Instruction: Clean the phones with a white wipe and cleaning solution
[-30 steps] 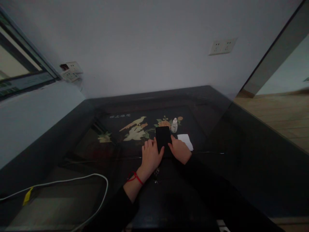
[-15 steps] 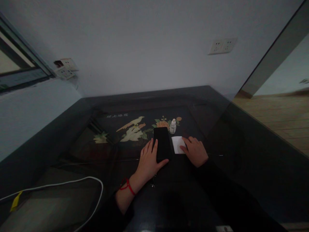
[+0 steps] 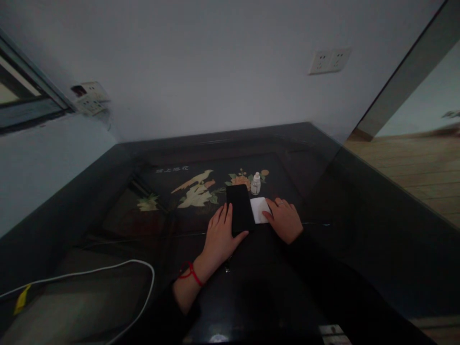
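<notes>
A black smartphone lies flat on the dark tabletop, its screen dark. My left hand rests at its lower left, fingers stretched along the left edge and thumb reaching across the bottom edge; a red cord bracelet circles that wrist. At the phone's right side is a folded white square, cloth or paper, I cannot tell which. My right hand pinches it by its right edge, thumb on top. Just beyond the square stands a small white-capped bottle, upright. A small shiny charm lies below my left hand.
The glossy table has an inlaid bird and flower picture and meets the wall at the back. A white cable with a yellow tag curves over the left front. Wall sockets are at the back right. Something whitish shows at the front edge.
My right hand has moved left with the white square, which now reaches the phone's right edge. My left hand stays by the phone. The view has shifted slightly.
</notes>
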Available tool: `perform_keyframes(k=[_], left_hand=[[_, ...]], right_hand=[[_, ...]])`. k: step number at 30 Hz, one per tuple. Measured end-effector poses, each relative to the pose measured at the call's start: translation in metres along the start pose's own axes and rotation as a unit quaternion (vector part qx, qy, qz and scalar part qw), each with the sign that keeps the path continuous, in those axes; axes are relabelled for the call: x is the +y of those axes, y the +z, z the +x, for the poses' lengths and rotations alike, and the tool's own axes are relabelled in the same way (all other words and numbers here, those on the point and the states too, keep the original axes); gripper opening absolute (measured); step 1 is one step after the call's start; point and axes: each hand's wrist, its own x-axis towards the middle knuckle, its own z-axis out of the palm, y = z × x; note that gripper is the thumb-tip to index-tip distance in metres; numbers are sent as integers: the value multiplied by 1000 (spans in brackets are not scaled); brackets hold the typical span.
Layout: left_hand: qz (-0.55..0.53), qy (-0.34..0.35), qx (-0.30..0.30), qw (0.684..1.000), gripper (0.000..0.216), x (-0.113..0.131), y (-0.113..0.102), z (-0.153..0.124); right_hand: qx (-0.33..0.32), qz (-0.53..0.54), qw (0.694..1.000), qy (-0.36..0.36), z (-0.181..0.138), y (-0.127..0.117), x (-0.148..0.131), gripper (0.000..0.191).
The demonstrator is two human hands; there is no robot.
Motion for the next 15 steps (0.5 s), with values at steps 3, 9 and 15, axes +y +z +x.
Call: perform_keyframes(k=[3, 9, 15], left_hand=[[-1, -5, 1, 1000, 88, 0, 1, 1], [-8, -12, 2, 1000, 88, 1, 1, 1], [-22, -12, 1, 1000, 85, 0, 1, 1]], right_hand=[[4, 6, 1000, 5, 0, 1, 0, 42], [21, 43, 999, 11, -2, 4, 0, 42], [57, 137, 989, 4, 23, 3, 15, 44]])
